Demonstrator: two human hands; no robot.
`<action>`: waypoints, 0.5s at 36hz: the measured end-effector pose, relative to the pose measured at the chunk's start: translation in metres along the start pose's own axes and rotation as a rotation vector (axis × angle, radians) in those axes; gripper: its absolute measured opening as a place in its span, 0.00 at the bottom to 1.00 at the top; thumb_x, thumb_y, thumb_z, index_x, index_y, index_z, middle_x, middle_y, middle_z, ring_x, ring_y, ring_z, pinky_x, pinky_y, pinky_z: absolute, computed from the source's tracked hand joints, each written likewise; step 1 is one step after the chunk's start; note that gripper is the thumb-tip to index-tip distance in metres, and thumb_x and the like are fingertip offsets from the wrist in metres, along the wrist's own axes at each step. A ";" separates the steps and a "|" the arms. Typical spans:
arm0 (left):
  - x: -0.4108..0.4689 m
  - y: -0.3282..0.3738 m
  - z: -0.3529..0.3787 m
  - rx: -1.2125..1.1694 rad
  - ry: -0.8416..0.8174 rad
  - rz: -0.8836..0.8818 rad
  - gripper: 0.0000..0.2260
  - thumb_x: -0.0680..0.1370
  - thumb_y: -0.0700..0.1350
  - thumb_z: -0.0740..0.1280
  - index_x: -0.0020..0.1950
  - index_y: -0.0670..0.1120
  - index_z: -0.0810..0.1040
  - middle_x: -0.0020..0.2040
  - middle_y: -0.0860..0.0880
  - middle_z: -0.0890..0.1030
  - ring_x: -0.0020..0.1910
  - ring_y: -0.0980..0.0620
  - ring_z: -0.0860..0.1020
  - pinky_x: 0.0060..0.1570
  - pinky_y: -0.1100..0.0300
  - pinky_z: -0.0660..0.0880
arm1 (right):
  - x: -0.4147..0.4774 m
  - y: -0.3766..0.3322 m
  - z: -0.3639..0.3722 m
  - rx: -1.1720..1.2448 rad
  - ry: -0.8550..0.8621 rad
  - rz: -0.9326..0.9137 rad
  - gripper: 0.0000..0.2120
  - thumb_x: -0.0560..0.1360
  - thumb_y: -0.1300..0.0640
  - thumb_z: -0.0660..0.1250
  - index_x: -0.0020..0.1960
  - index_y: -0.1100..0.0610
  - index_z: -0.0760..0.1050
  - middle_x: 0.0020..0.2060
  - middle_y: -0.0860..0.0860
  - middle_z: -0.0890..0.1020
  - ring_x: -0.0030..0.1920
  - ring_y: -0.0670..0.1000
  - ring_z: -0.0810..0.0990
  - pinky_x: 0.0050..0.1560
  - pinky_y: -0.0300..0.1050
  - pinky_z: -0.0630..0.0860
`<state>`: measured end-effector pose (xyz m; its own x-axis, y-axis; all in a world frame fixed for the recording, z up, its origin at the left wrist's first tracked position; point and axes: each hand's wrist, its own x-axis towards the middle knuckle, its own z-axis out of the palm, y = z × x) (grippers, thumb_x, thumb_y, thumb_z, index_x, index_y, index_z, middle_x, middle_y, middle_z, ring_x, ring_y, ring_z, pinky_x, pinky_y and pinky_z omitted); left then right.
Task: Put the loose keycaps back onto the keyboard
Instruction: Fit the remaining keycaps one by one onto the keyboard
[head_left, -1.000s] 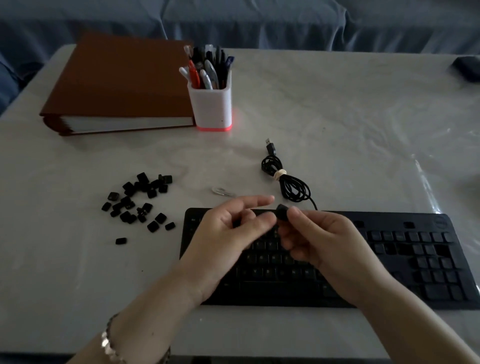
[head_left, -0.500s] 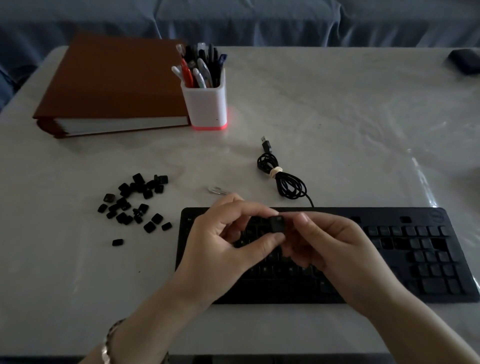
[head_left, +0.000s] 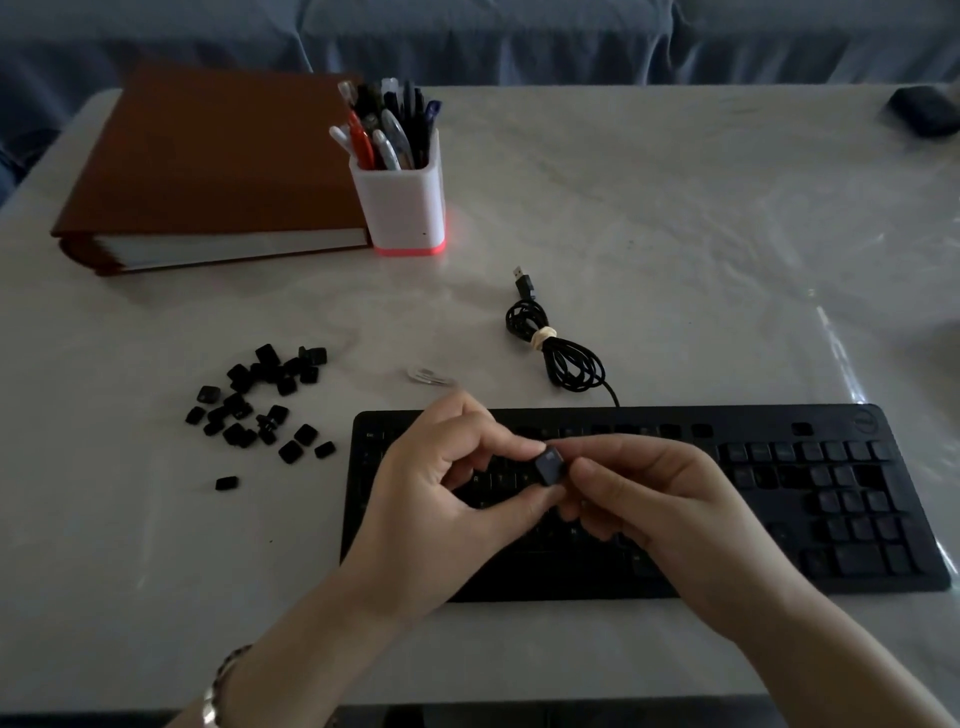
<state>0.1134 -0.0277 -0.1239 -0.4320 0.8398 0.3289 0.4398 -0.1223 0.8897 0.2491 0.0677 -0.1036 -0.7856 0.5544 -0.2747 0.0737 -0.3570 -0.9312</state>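
Keycap (head_left: 550, 466) now slightly lower, tilted.

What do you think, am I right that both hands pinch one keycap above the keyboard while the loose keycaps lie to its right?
Not quite: the head view shows the loose keycaps lying to the left of the keyboard. The left hand and right hand do pinch one keycap above it.

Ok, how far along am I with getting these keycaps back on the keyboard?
Partly done: most keys on the right of the keyboard look seated, though gaps show. In hand: both the left hand and right hand pinch one keycap above the keyboard. Remaining: a pile of loose keycaps on the table beside it.
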 end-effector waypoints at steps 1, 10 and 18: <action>0.000 -0.001 0.001 -0.004 -0.004 0.002 0.07 0.68 0.49 0.73 0.43 0.56 0.78 0.37 0.59 0.72 0.34 0.61 0.71 0.34 0.75 0.65 | 0.000 0.001 -0.001 -0.005 0.001 0.005 0.10 0.64 0.57 0.66 0.40 0.50 0.85 0.30 0.54 0.81 0.32 0.46 0.77 0.31 0.34 0.72; -0.005 -0.012 0.013 0.016 -0.059 -0.060 0.06 0.67 0.50 0.73 0.40 0.57 0.78 0.39 0.59 0.73 0.36 0.61 0.73 0.36 0.75 0.67 | -0.004 0.004 -0.004 -0.127 0.105 0.055 0.09 0.59 0.54 0.71 0.39 0.52 0.83 0.30 0.52 0.83 0.31 0.43 0.79 0.32 0.31 0.72; -0.008 -0.021 0.034 0.126 -0.180 -0.153 0.09 0.69 0.44 0.77 0.45 0.54 0.82 0.40 0.56 0.73 0.38 0.59 0.74 0.38 0.73 0.68 | -0.007 0.018 -0.023 -0.367 0.251 0.104 0.07 0.68 0.61 0.73 0.42 0.49 0.81 0.33 0.46 0.84 0.34 0.40 0.81 0.34 0.29 0.73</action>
<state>0.1347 -0.0139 -0.1557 -0.3590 0.9254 0.1217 0.4796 0.0710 0.8746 0.2696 0.0747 -0.1239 -0.5926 0.7107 -0.3790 0.3931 -0.1555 -0.9063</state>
